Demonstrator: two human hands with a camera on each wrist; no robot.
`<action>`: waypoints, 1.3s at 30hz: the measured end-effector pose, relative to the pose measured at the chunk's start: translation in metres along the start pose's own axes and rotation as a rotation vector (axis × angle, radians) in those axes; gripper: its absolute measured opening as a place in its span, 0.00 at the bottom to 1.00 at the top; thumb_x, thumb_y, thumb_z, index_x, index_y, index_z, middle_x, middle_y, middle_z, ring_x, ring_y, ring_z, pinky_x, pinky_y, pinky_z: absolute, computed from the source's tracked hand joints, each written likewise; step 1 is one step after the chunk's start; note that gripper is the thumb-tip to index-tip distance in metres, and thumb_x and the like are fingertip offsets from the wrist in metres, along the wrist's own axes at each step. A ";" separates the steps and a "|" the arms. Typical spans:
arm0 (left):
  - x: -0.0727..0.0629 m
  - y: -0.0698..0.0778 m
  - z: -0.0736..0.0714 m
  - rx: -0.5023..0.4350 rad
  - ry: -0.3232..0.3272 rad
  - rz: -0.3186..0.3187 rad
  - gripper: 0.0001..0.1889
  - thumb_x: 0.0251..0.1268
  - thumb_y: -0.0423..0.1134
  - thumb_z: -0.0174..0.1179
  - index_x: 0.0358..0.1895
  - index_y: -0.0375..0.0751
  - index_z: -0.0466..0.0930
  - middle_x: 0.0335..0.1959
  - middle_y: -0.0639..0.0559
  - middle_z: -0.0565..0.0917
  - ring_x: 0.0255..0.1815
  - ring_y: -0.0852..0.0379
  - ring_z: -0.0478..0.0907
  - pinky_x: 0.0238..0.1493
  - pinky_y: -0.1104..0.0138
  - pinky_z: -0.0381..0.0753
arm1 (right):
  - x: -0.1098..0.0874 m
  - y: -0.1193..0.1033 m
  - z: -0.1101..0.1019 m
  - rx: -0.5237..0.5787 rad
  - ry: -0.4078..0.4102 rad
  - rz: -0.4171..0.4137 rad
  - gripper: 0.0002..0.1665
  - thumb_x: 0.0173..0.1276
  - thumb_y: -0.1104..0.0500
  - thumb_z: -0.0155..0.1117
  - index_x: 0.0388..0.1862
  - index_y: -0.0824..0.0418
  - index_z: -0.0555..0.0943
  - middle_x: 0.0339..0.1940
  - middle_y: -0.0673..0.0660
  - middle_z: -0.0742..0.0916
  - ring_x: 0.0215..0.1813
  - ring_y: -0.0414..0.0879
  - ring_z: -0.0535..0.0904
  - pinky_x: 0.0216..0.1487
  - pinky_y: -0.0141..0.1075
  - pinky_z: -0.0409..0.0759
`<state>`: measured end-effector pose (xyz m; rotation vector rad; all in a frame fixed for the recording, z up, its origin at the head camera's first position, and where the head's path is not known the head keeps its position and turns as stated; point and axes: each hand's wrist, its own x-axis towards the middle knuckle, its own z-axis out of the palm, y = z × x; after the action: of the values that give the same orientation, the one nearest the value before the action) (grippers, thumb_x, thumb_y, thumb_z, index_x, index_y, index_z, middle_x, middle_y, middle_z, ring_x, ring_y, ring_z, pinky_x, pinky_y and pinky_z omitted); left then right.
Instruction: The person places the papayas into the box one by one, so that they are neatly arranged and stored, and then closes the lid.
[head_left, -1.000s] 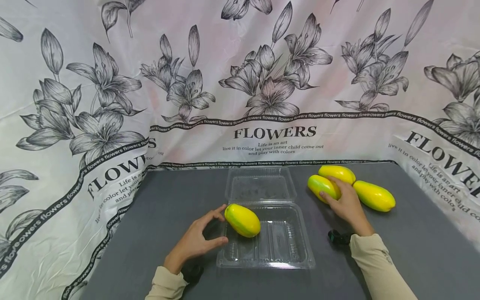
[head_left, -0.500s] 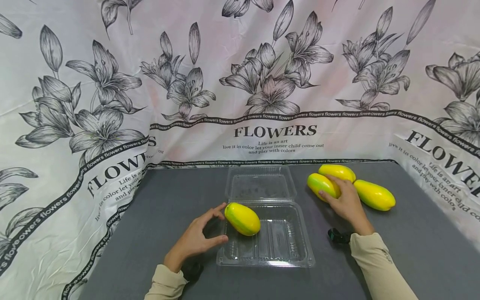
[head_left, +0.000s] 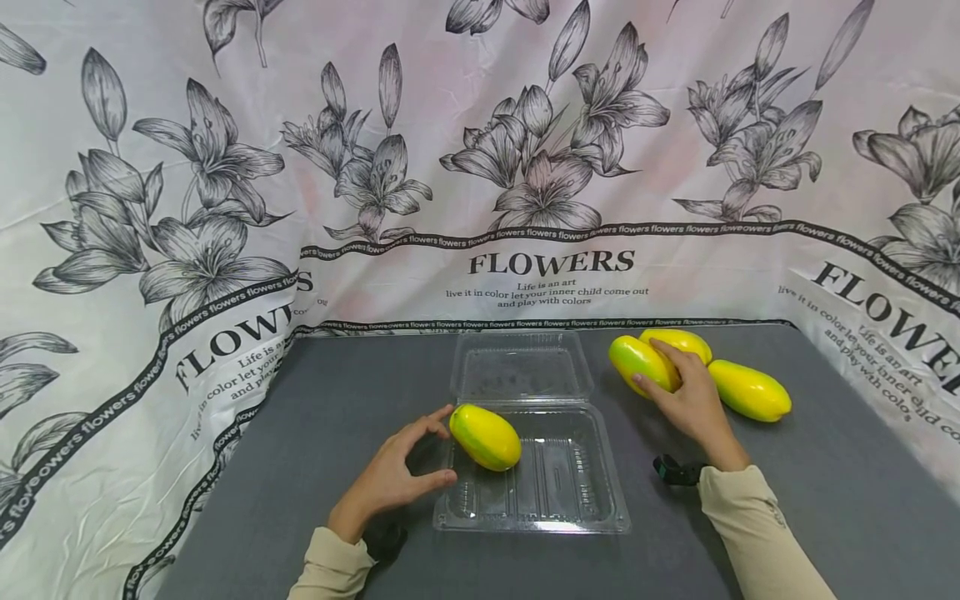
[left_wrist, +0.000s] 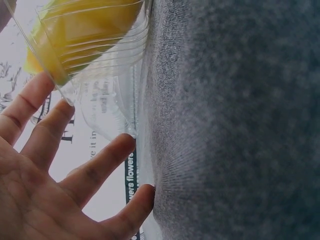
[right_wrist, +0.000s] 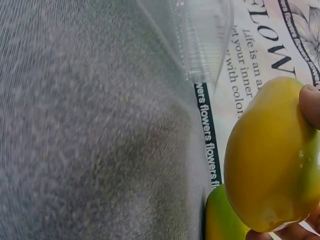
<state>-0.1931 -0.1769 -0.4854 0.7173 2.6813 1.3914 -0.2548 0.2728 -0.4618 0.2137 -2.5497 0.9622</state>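
My right hand grips a yellow-green papaya, thumb on its near side and fingers over the far side. The right wrist view shows this papaya raised off the cloth, with another papaya partly hidden behind it. Another papaya lies in the left part of a clear plastic clamshell box, whose lid is folded back. Beside the box's left wall, my left hand has its fingers spread. In the left wrist view two fingertips are right at the clear rim.
Two more papayas, one at the back and one to the right, lie on the grey cloth near my right hand. A flower-printed curtain closes off the back and both sides.
The gripped papaya has risen slightly and shifted a little left with my right hand. My left hand, the box and the papaya in it have stayed in place.
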 end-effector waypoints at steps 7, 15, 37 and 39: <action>0.000 0.000 0.000 -0.006 -0.010 -0.003 0.23 0.59 0.48 0.75 0.54 0.51 0.75 0.79 0.65 0.64 0.81 0.44 0.61 0.75 0.34 0.60 | -0.001 -0.007 -0.001 0.021 -0.015 0.000 0.38 0.69 0.51 0.72 0.72 0.65 0.72 0.65 0.71 0.79 0.56 0.64 0.75 0.46 0.50 0.73; 0.001 0.000 0.000 -0.004 -0.003 0.001 0.23 0.59 0.48 0.75 0.54 0.51 0.75 0.79 0.63 0.65 0.81 0.44 0.61 0.75 0.34 0.60 | 0.000 -0.020 -0.004 0.067 -0.016 -0.015 0.38 0.68 0.52 0.73 0.73 0.63 0.72 0.66 0.69 0.78 0.58 0.62 0.75 0.48 0.51 0.76; 0.002 0.000 0.000 0.010 0.004 0.007 0.23 0.59 0.48 0.75 0.53 0.54 0.75 0.79 0.65 0.65 0.81 0.44 0.62 0.75 0.34 0.61 | -0.002 -0.049 0.004 0.123 -0.072 -0.024 0.38 0.68 0.51 0.73 0.74 0.58 0.72 0.62 0.65 0.79 0.53 0.51 0.74 0.44 0.29 0.74; 0.002 0.000 0.000 0.007 0.002 0.006 0.22 0.59 0.48 0.75 0.53 0.54 0.75 0.79 0.65 0.65 0.81 0.44 0.62 0.75 0.34 0.60 | -0.002 -0.051 0.005 0.122 -0.078 -0.036 0.38 0.68 0.52 0.73 0.74 0.59 0.72 0.60 0.64 0.79 0.51 0.49 0.73 0.44 0.31 0.75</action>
<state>-0.1947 -0.1766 -0.4850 0.7255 2.6888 1.3855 -0.2403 0.2312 -0.4352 0.3371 -2.5497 1.1176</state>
